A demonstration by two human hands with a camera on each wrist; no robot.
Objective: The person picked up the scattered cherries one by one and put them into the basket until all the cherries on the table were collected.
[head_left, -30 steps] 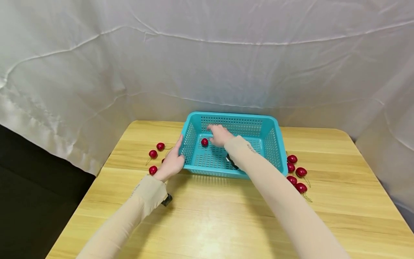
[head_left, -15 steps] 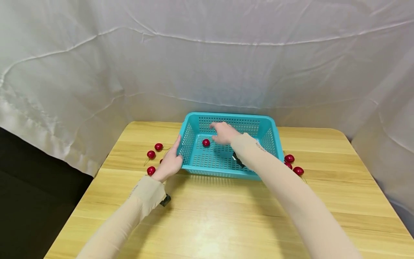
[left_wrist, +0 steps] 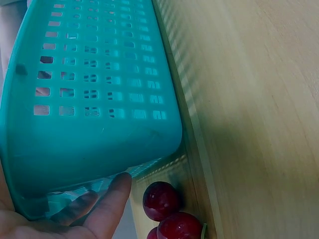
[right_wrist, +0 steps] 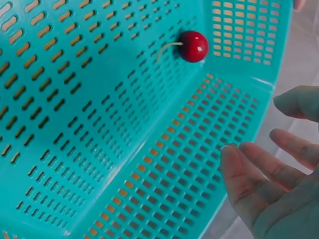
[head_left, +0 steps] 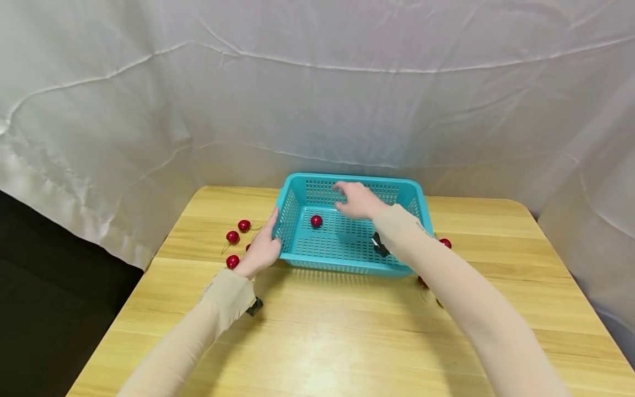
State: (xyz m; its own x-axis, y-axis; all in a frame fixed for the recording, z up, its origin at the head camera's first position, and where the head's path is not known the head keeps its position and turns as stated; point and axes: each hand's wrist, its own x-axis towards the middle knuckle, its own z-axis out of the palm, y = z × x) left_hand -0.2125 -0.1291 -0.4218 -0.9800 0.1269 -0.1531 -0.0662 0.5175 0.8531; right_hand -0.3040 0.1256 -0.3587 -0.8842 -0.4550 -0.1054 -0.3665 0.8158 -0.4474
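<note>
A turquoise perforated basket (head_left: 322, 264) stands on the table, with one red cherry (head_left: 316, 221) on its floor near the left end. In the right wrist view the cherry (right_wrist: 193, 46) shows its pale stem. My left hand (head_left: 262, 252) touches the basket's left end, its fingers (left_wrist: 110, 204) stretched along the outside of the end wall. Over the basket's back part hovers my right hand (head_left: 359, 200), its fingers loosely bent and spread apart. Nothing is between them, and they are clear of the cherry.
Several cherries (head_left: 232, 237) lie left of the basket, one partly behind the left hand. More cherries (head_left: 445, 242) lie to the right, partly hidden by the right forearm. A pale curtain (head_left: 317, 110) hangs behind the wooden table (head_left: 322, 336).
My right hand has drawn away from the cherry toward the right, and its forearm now covers most of the right-hand cherries. The left hand stays at the basket's end.
</note>
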